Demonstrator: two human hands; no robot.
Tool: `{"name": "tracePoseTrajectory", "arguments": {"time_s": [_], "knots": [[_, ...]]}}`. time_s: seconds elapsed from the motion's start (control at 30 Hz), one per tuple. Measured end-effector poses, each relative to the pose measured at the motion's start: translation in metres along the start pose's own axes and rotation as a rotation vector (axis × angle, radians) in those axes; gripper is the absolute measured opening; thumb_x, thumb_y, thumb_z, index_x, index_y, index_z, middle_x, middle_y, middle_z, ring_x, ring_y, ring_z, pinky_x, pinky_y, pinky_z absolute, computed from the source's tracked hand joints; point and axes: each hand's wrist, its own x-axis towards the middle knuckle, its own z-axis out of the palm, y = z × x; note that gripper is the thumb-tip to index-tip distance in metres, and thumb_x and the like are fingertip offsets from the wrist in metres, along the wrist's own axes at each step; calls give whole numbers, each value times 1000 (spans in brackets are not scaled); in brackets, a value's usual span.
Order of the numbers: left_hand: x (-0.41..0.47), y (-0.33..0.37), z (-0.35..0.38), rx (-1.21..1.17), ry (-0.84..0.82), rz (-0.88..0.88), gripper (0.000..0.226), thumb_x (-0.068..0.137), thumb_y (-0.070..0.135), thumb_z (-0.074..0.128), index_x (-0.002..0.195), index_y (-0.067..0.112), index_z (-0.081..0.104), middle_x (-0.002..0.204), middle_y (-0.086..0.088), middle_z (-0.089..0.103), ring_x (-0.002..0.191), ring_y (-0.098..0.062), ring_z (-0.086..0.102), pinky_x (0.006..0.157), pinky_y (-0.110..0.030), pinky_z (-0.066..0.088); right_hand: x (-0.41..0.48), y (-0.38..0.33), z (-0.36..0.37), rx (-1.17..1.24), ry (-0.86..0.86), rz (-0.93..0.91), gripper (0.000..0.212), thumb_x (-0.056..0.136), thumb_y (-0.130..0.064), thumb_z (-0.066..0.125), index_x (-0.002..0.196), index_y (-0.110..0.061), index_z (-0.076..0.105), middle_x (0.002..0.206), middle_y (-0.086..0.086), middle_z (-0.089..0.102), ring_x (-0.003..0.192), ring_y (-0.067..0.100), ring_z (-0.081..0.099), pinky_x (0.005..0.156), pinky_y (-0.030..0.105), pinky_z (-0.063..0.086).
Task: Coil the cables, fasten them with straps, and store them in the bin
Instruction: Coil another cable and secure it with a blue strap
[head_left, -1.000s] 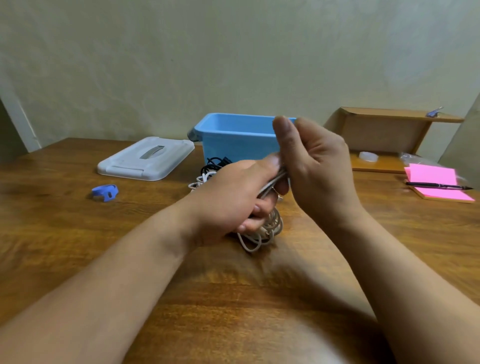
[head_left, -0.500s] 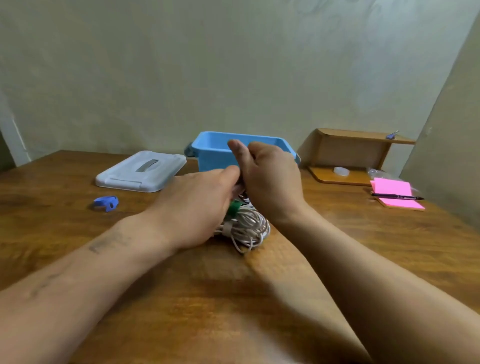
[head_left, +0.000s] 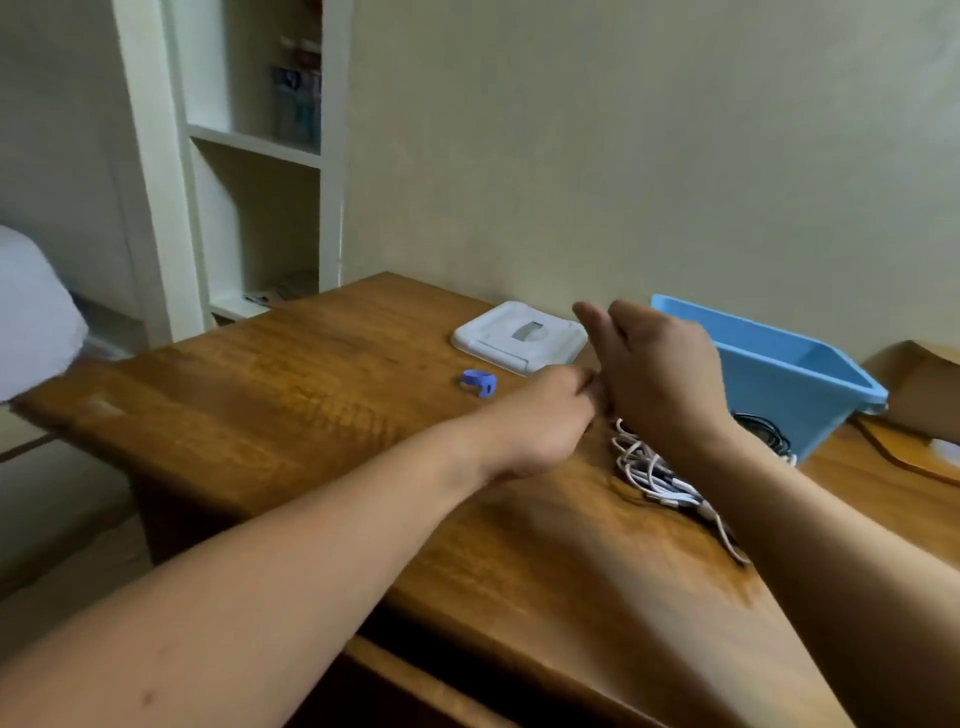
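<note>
Camera swung left since earlier; both hands, left (head_left: 540, 415) and right (head_left: 660, 374), pressed together above white cable coil (head_left: 649, 467) on desk (head_left: 311, 395); grip contents indiscernible.

Blue bin (head_left: 779, 379), white cables (head_left: 654, 475)

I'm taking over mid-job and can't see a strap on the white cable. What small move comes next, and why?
Probably reach the left hand to the blue strap lying loose on the table. The white cable rests bunched on the wood, one end trailing toward the near edge, with no strap visible. Both hands meet above it, and what they hold is hidden. The blue bin stands open for later.
</note>
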Motion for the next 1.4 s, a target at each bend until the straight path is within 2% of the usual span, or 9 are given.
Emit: {"name": "tracePoseTrajectory", "arguments": {"time_s": [0.13, 0.27, 0.33, 0.43, 0.6, 0.77, 1.03, 1.27, 1.4], "knots": [[4, -17, -17, 355, 216, 83, 33, 114, 39, 34, 95, 21, 54, 91, 0, 59, 90, -28, 59, 71, -40, 39, 24, -15, 22, 265, -220, 121, 63, 106, -58, 51, 67, -8, 54, 56, 6, 59, 54, 20, 49, 61, 38, 43], [21, -64, -52, -86, 524, -72, 46, 110, 50, 33, 86, 20, 59, 75, 3, 55, 71, -21, 52, 66, -35, 37, 43, -22, 49, 611, -351, 293, 54, 109, -60, 40, 105, -13, 66, 84, 9, 75, 66, 23, 73, 59, 37, 56], [30, -83, -70, -331, 709, -149, 46, 105, 54, 35, 85, 21, 60, 68, 4, 49, 63, -18, 43, 64, -38, 36, 49, -23, 66, 449, -450, 251, 33, 109, -46, 49, 113, -18, 66, 101, 9, 76, 77, 23, 74, 68, 44, 61], [35, -92, -75, -352, 764, -254, 44, 110, 46, 37, 83, 20, 60, 65, 4, 48, 59, -15, 42, 59, -33, 35, 50, -29, 93, 14, -675, -18, 23, 105, -42, 61, 121, -30, 71, 114, -3, 67, 99, 18, 64, 80, 34, 47], [30, -86, -72, -255, 687, -242, 50, 108, 54, 41, 89, 14, 65, 65, 4, 49, 57, -15, 46, 55, -31, 34, 48, -42, 119, -163, -802, -79, 19, 105, -40, 63, 101, -25, 74, 98, -4, 67, 97, 20, 65, 69, 30, 42], [23, -80, -66, -176, 660, -104, 38, 107, 51, 50, 95, 17, 64, 75, 3, 54, 67, -14, 52, 62, -31, 42, 35, -29, 75, 365, -580, 175, 23, 106, -35, 64, 94, -19, 75, 87, -6, 78, 82, 9, 69, 69, 25, 47], [25, -46, -19, -291, 457, 111, 35, 93, 59, 55, 70, 32, 60, 61, 8, 42, 59, -19, 37, 66, -46, 31, -16, 40, -34, 1283, -203, 671, 13, 103, -5, 62, 93, -7, 69, 88, 9, 77, 81, 17, 73, 64, 18, 54], [63, 31, 66, -178, 355, 163, 47, 102, 53, 58, 78, 13, 60, 58, 10, 49, 58, -17, 43, 62, -34, 35, -43, 86, -66, 989, 54, 647, 10, 94, -9, 77, 99, -2, 72, 83, 7, 80, 73, 9, 73, 59, 17, 55], [75, 38, 97, -225, 275, 110, 42, 101, 56, 61, 80, 20, 67, 45, 16, 50, 48, -3, 43, 56, -32, 33, -57, 106, -67, 803, 179, 485, 12, 91, -15, 84, 97, -8, 77, 93, 9, 81, 95, 26, 78, 90, 42, 64]]}}
